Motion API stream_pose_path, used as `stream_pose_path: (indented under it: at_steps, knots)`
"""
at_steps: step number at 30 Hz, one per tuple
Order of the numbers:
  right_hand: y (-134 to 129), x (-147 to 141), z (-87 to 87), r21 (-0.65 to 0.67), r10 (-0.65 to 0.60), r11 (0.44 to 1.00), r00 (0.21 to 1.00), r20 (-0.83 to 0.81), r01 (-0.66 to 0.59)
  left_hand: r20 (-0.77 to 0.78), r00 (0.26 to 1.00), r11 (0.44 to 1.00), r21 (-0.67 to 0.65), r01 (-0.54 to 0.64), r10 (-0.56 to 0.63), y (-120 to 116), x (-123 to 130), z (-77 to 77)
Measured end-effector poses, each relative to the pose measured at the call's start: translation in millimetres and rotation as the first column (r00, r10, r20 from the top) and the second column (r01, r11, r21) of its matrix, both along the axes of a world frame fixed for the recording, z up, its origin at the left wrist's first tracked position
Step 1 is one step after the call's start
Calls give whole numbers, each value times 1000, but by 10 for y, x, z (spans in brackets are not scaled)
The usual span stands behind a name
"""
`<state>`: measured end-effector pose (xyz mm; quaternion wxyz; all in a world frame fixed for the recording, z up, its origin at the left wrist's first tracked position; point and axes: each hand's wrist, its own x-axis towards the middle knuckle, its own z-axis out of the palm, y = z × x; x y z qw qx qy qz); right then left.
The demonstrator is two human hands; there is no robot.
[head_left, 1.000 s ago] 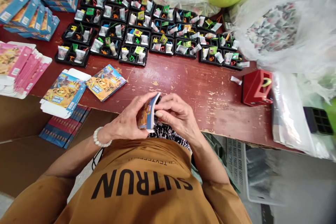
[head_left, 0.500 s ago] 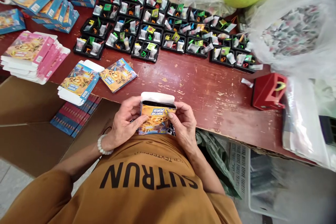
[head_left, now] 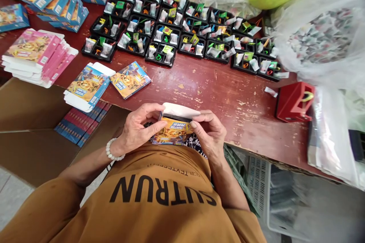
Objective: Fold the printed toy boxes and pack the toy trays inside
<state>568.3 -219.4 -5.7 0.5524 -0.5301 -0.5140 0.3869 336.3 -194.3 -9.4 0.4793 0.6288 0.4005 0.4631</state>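
Observation:
A small printed cardboard box (head_left: 172,131) is held upright close to my body, its white top flap (head_left: 181,110) raised and a dark edge showing inside the opening. My left hand (head_left: 145,123) grips the box's left side, thumb across the front. On the right side, my right hand (head_left: 209,129) has its thumb at the front top corner and its fingers behind, by the flap. Beyond the box on the table lie a closed blue box (head_left: 130,79) and a blue box with open white flaps (head_left: 89,85).
Several black trays (head_left: 159,54) with small packets and toys stand in rows across the table (head_left: 199,79). Pink boxes (head_left: 37,55) are stacked at left, near a carton (head_left: 25,102) of packed boxes. A red tape dispenser (head_left: 293,102) and plastic bags stand at right.
The box has tilted and shifted slightly right with both hands. Its flap now leans toward me over the opening, and my right-hand fingers have moved up to the flap's end.

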Motion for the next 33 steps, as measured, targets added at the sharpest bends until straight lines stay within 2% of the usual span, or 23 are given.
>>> stream_pose_path:
  at_steps: [3, 7, 11, 16, 18, 22, 25, 27, 31, 33]
  knots:
    - [-29, 8, -23, 20, -8, 1000, 1000, 5, 8, -132, 991, 997, 79, 3, 7, -10, -32, 17]
    - [-49, 41, -1, 65, 66, 995, 989, 134, -76, -278, 960, 963, 247, 110, -38, 9, -43, 96]
    - [-37, 26, 11, 120, 82, 987, 981, 174, -104, -250, 968, 943, 311, 115, -35, 58, -28, 139]
    - [-12, -68, -29, 58, 28, 998, 999, -34, -26, -110, 993, 941, 338, -8, 48, 97, 44, 94]
    - [3, -65, -21, 46, 52, 998, 996, -74, -49, -43, 997, 947, 317, -39, 56, 91, 86, 62]
    - [44, 63, 26, 85, 146, 985, 989, 29, -148, 100, 992, 973, 214, -91, 70, 85, 115, -5]
    - [74, 184, 38, 37, 286, 957, 956, 59, -289, 3, 1000, 974, 227, 7, -8, 108, 68, -16]
    - [88, 231, 33, 9, 321, 947, 947, 33, -321, -72, 994, 972, 214, 92, -78, 128, 34, 11]
    - [124, 237, 40, -33, 316, 949, 948, 29, -315, -78, 989, 992, -5, 125, -125, 159, 26, 121]
    - [158, 216, 63, -68, 294, 954, 955, 27, -292, -116, 986, 991, -60, 117, -124, 174, 41, 191]
